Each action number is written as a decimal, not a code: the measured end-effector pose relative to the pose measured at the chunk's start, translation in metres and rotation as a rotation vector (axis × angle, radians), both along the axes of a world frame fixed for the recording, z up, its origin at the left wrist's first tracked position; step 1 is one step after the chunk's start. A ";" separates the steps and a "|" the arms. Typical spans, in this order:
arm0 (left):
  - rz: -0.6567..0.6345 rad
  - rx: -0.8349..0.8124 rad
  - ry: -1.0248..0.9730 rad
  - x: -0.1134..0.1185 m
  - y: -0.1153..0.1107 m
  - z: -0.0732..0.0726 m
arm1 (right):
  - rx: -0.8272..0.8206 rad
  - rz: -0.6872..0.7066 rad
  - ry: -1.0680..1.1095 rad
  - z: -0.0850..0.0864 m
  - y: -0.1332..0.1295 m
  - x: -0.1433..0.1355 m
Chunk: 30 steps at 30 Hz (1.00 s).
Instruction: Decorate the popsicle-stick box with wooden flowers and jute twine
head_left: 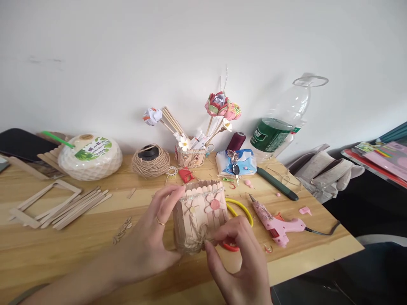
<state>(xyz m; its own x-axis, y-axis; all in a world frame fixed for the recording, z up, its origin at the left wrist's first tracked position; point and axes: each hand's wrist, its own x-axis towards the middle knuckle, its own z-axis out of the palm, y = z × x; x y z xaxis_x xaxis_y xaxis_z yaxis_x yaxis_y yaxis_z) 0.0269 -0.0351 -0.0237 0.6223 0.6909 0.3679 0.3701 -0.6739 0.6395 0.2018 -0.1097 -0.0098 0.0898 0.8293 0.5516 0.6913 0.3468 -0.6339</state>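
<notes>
A small box made of craft sticks [200, 212] stands tilted on the table in front of me, with wooden flower shapes and a beaded trim along its top edge. My left hand [152, 231] grips the box from its left side, fingers at the top rim and thumb near the base. Low on its front sits a twine bow [199, 239]. My right hand [240, 258] pinches the right end of the bow between thumb and forefinger. Behind the box and my right hand, yellow-and-red scissor-like handles [241, 207] are partly hidden.
A pink glue gun [276, 222] lies right, its cord trailing off the table edge. Craft sticks [79, 207] and a stick frame [22, 216] lie left. Along the wall stand a coconut [90, 159], a twine ball [151, 163], a flower holder [190, 159] and a large bottle [276, 127].
</notes>
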 end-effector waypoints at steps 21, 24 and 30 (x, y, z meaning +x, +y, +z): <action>-0.022 0.035 -0.062 -0.001 0.005 -0.001 | -0.045 0.057 -0.027 0.003 0.002 0.002; -0.024 0.023 -0.056 -0.002 0.004 0.000 | -0.049 0.045 -0.001 0.004 0.002 0.002; -0.026 0.028 -0.060 -0.003 0.004 0.000 | -0.019 0.010 -0.007 0.001 0.002 -0.002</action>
<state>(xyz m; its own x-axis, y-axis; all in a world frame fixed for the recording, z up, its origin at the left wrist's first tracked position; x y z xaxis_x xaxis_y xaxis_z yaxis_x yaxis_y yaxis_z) 0.0243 -0.0310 -0.0233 0.6160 0.6640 0.4239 0.3138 -0.7004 0.6411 0.2003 -0.1078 -0.0084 0.0777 0.8406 0.5361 0.6920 0.3416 -0.6359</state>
